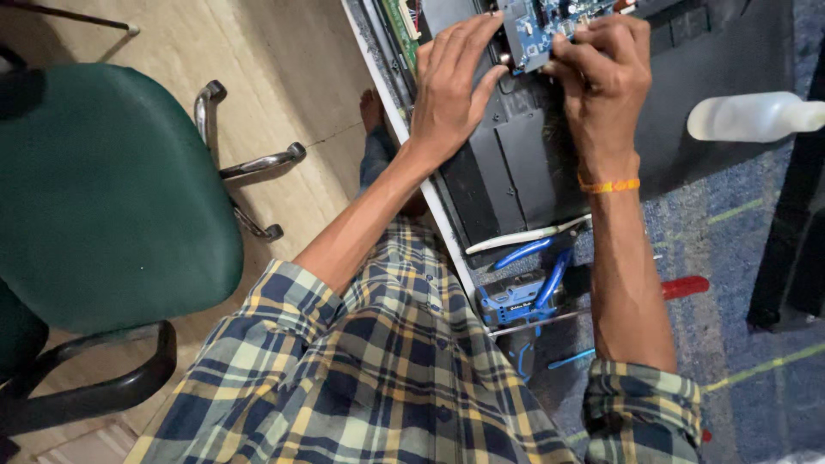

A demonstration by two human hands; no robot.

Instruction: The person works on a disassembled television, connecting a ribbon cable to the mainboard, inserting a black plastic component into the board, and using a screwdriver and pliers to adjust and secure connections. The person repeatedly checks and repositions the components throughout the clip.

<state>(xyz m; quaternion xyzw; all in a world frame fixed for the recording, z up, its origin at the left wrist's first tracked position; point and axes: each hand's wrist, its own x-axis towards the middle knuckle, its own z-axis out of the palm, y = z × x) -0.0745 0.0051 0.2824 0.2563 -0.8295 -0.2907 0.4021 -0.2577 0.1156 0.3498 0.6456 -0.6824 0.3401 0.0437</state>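
Blue rectangular circuit board (534, 30) is pinched at both edges between left hand (449, 82) and right hand (601, 73), steadied over the black metal panel (524, 155) (blue-handled pliers (533, 283) lie nearby).

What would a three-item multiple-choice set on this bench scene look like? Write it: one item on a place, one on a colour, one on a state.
1. Where does the white plastic bottle lie?
A. right of the dark panel
B. on the green chair
C. on the floor tiles

2. What colour is the band on the right wrist?
A. blue
B. orange
C. white

3. How is the small blue circuit board held?
A. lying untouched
B. by the left hand only
C. between both hands

Key: 1 A, it rests at the dark panel's right edge; 2 B, it shows orange; 3 C, left hand and right hand both grip it.
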